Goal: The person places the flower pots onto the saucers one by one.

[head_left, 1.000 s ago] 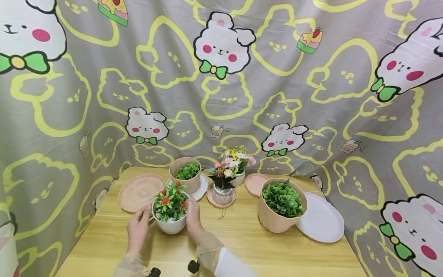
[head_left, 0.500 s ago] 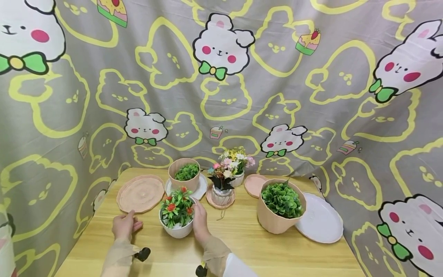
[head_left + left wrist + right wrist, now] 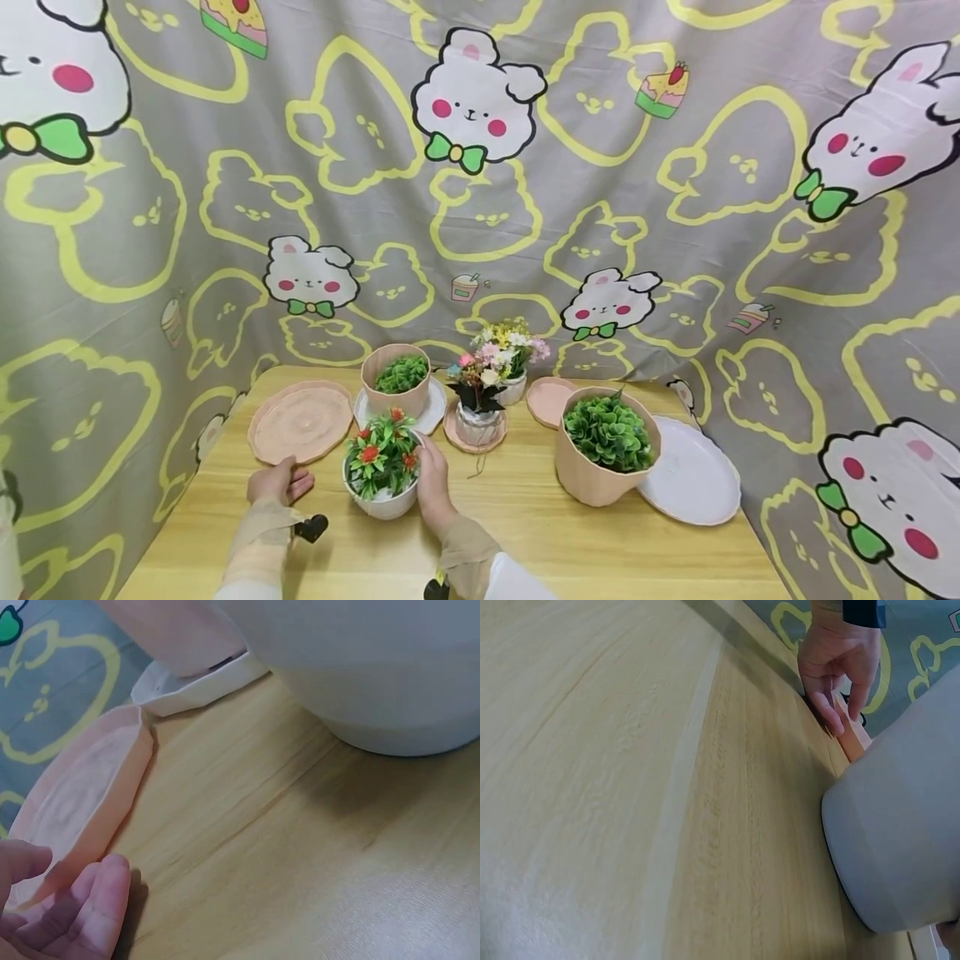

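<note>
My left hand [image 3: 277, 485] pinches the near rim of a round pink plant saucer [image 3: 300, 423], with the thumb inside the rim and the fingers outside, as the left wrist view shows. The saucer [image 3: 79, 787] looks tilted there. At the right side of a white flowerpot [image 3: 386, 507] my right hand [image 3: 433, 482] grips the pot. A green plant with red flowers [image 3: 381, 457] fills it. The right wrist view has the pot [image 3: 900, 817] low over the tabletop, with only a bit of the right hand at the edge; whether its base touches the wood I cannot tell.
Behind stands a pink pot [image 3: 395, 385] of greenery on a white saucer [image 3: 437, 408]. Two small flower pots, one on a pink saucer [image 3: 453, 440], stand mid-back. A large pink pot [image 3: 596, 479] with leaves and a white saucer [image 3: 697, 475] are at right. A patterned curtain [image 3: 480, 208] surrounds the table.
The left hand let go of the white flowerpot, moved left and took the pink saucer's rim. The right hand shifted the pot slightly right and nearer, then held it nearly still.
</note>
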The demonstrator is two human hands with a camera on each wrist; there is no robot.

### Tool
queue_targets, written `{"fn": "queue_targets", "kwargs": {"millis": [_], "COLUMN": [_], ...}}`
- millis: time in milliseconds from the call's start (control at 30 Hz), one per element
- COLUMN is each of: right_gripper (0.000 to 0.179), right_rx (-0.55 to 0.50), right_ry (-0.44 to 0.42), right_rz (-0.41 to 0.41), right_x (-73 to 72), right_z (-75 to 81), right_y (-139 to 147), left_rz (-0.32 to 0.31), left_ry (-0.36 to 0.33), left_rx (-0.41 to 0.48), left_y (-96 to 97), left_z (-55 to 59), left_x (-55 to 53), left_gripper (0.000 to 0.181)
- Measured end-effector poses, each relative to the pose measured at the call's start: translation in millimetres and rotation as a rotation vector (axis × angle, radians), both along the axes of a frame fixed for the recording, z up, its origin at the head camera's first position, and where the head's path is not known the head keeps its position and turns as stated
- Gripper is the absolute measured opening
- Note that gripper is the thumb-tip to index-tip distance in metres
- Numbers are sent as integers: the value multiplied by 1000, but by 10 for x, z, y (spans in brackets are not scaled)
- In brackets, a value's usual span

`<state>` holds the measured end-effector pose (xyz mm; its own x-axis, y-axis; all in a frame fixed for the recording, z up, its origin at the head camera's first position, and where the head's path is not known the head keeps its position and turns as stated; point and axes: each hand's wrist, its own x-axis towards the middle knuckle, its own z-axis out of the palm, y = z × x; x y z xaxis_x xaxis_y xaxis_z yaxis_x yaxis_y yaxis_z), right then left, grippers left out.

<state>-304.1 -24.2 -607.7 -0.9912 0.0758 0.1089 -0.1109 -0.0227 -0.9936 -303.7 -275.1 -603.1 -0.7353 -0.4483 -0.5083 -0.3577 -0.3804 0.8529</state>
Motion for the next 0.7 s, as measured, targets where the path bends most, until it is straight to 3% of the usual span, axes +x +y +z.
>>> {"fn": "queue_targets", "kwargs": {"millis": [200,367,567,700], "right_gripper": [40,41,40,39], "right_rx": [-1,-25,-10,17], "right_ry": [10,-7,6,19], "right_rz": [5,26,18,7], "right_x": [-1,8,12,10], "right_z": [-2,7,19,32], "right_y": [13,-3,-9,-6], "left_rz": [-29,-70,-91,-89], "left_ry": [-36,-38,-60,-88], "left_rx": [58,88,41,-22], "left_y": [-44,-117,-237,-304], "left_z": [18,46,91,56], "left_x": [-66,-24,83,159], "left_gripper": [16,17,14,17]}}
